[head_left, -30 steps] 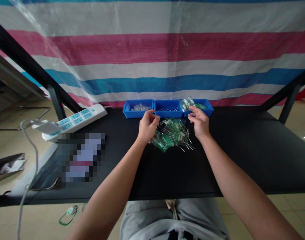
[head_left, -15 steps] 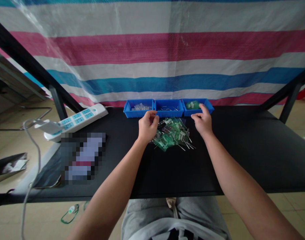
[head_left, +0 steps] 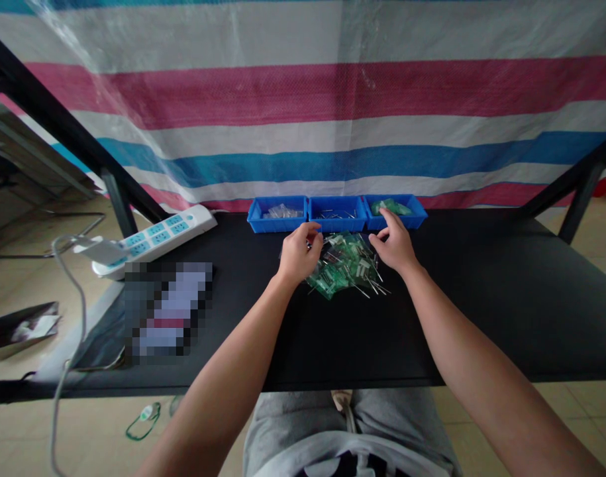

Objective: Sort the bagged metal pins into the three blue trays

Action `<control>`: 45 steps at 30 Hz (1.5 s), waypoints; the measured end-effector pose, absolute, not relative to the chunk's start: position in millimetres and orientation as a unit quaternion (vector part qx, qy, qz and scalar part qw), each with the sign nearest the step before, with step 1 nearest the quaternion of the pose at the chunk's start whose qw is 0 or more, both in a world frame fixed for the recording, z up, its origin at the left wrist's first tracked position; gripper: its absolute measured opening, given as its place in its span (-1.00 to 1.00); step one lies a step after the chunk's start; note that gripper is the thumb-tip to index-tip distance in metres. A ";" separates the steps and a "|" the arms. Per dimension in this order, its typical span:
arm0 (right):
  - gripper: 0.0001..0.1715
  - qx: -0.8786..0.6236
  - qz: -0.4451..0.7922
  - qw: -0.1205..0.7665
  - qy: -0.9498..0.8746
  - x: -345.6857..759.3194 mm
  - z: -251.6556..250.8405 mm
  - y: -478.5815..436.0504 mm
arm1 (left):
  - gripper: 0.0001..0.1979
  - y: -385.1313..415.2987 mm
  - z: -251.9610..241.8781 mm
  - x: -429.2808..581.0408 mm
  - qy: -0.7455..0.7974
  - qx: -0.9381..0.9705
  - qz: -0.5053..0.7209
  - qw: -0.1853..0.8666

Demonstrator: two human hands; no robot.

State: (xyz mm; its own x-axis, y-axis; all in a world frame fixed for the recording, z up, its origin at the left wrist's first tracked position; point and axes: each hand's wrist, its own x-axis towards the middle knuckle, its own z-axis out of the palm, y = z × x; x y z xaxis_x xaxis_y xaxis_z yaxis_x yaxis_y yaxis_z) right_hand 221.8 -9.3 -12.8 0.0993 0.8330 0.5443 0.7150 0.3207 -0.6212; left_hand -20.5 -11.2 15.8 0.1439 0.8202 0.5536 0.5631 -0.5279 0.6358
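A loose pile of small green plastic packets [head_left: 343, 265] and thin silvery metal pins lies on the black table. My left hand [head_left: 299, 255] is at the pile's left edge, its fingers curled and a gap showing between thumb and forefinger; I see nothing held. On the pile's right side, my right hand [head_left: 396, 245] hovers with thumb and forefinger apart and nothing in them. Behind the pile stand three blue bins in a row. Clear pieces fill part of the left bin [head_left: 277, 225], thin metal pins lie in the middle bin [head_left: 337, 225], and green packets are in the right bin [head_left: 418, 215].
A white power strip [head_left: 198, 215] with a plugged-in charger and cable lies at the back left of the black table [head_left: 506, 298]. Nearer sits a pixelated flat object [head_left: 176, 311]. A striped sheet [head_left: 303, 93] hangs behind, with black frame bars at both sides.
My right hand has moved left from the right bin toward the pile, and more green shows in that bin. My left hand has shifted slightly right.
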 end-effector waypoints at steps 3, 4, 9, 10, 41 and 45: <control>-0.44 -0.553 0.062 0.480 -0.678 213.2 -9.1 -13.0 | -0.79 -6.8 13.4 -22.4 0.474 0.748 0.444 0.140; -0.52 -0.545 0.068 0.473 -0.689 209.6 -8.2 -14.5 | -0.78 -5.0 12.3 -23.1 0.480 0.751 0.431 0.138; -0.65 -0.525 0.040 0.377 -0.762 195.9 -11.0 -17.7 | -0.76 1.3 5.8 -24.5 0.505 0.781 0.351 0.111; -0.62 -0.535 0.025 0.352 -0.767 194.7 -12.9 -17.1 | -0.75 1.7 4.6 -24.2 0.507 0.786 0.338 0.107; -0.67 -0.522 0.266 0.629 -0.511 182.7 -1.8 -16.4 | -0.69 -11.6 10.5 -12.2 0.414 0.840 0.320 0.143; -0.62 -0.496 0.323 0.609 -0.528 171.3 2.0 -24.0 | -0.68 -16.5 13.3 -8.8 0.410 0.812 0.358 0.208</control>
State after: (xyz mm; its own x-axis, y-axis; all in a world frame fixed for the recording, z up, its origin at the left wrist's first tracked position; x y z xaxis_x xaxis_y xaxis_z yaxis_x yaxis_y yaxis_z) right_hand 171.3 -24.0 2.0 0.2335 0.9174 0.3223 0.1312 0.2987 -0.9453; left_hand -8.8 -16.5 13.3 0.4068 0.8154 0.4120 0.5172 -0.5773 0.6319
